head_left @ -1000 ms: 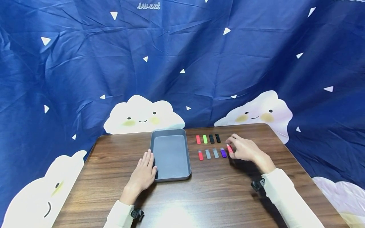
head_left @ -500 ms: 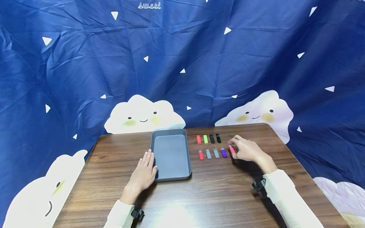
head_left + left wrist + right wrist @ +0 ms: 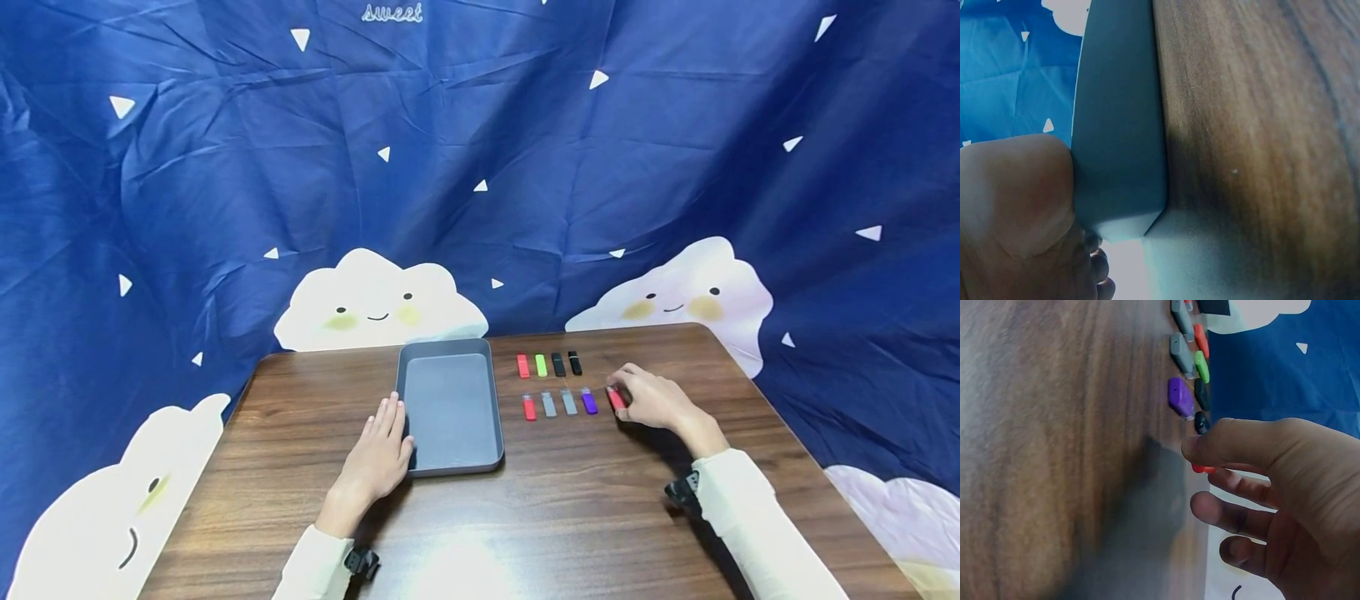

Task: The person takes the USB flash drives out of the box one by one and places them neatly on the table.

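Note:
My right hand [image 3: 651, 400] pinches a red USB stick [image 3: 616, 397] between thumb and fingers, close over the table to the right of a purple USB stick [image 3: 589, 402]. In the right wrist view, the thumb [image 3: 1229, 445] covers most of the red stick [image 3: 1200, 469]. My left hand [image 3: 378, 450] lies with straight fingers along the left side of a grey rectangular tray [image 3: 497, 417]. The left wrist view shows the thumb [image 3: 1019, 187] against the tray's wall [image 3: 1119, 125].
Left of the purple stick, the front row has two grey sticks [image 3: 569, 402] and another red stick [image 3: 529, 408]. Behind it are a red stick [image 3: 522, 366], a green stick [image 3: 541, 365] and two black sticks [image 3: 558, 365]. A blue cloth [image 3: 480, 125] hangs behind the wooden table [image 3: 525, 517].
My right hand has moved a little to the right with the red USB stick, widening the gap to the purple one. My left hand and the tray have stayed put.

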Available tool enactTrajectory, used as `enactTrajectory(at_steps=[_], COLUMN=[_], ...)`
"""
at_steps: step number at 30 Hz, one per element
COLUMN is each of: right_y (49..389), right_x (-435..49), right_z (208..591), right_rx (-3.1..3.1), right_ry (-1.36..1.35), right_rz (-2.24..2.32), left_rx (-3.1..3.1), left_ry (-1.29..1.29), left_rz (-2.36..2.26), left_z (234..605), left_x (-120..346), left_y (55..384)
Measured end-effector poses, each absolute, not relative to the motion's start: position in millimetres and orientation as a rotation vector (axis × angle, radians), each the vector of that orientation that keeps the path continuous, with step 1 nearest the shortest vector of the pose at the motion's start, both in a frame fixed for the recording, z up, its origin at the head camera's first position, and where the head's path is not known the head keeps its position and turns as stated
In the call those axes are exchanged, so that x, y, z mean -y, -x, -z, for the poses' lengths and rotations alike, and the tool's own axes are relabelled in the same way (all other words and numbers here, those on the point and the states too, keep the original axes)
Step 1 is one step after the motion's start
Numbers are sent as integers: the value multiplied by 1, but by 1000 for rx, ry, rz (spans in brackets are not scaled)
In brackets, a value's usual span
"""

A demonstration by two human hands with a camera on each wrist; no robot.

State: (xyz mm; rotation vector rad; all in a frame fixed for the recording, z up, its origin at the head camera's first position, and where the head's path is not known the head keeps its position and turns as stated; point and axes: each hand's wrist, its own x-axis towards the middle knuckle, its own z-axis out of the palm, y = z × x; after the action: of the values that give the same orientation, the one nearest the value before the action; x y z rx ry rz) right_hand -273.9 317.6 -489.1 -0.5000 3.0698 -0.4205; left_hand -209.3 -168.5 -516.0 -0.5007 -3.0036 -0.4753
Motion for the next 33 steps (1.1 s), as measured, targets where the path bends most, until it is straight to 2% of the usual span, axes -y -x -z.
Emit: enactTrajectory(at_steps=[12,24,33], right_y=[279,279,279], right_x=[-320,-318,-317], right_z=[505,508,509], right_rx=[-3067,-3065,-3058], right_ry=[480,468,461], right_rz=[456,474,493], left_rx=[2936,2995,2975], left_ry=[523,500,505], left_rz=[387,467,478], left_z=[544,514,514], left_x=[177,167,167], left_y=[220,208,207])
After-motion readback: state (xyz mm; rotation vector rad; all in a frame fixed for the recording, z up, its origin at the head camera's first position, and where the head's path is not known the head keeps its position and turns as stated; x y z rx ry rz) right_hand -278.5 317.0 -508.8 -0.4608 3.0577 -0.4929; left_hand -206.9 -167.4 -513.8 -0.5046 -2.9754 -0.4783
